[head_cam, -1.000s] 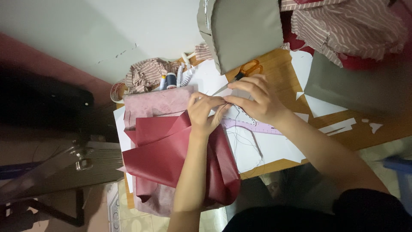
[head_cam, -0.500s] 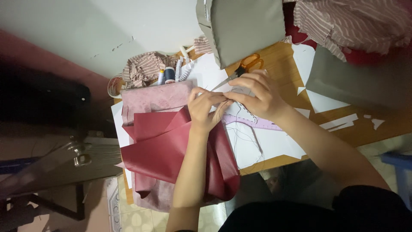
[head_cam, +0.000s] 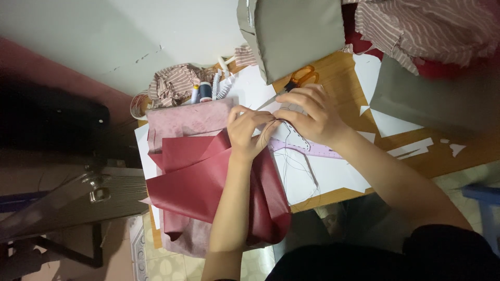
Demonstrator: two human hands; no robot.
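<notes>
A dark thread (head_cam: 297, 166) trails from between the two hands and loops loosely down over the white paper (head_cam: 333, 174) toward the table's near edge. The left hand (head_cam: 250, 130) and the right hand (head_cam: 312, 117) meet over the paper, fingertips almost touching — both look pinched on something small where the thread starts, though the view is too dim to tell what it is. The left forearm lies across a folded sheet of dark red leather-like material (head_cam: 203, 187), which rests on a paler pink piece (head_cam: 187, 117) and hangs off the table's front. Just under the right hand, a pale purple curved ruler (head_cam: 312, 148) lies on the paper. Beyond the right hand's fingers sit orange-handled scissors (head_cam: 299, 79), blades pointing toward the hands. Behind the pink piece stand spools of thread (head_cam: 200, 92) beside a bunched striped cloth (head_cam: 172, 86). A grey cushion-like pad (head_cam: 297, 31) stands at the far side of the wooden table (head_cam: 338, 88) — more striped fabric (head_cam: 432, 26) is heaped at the right.
</notes>
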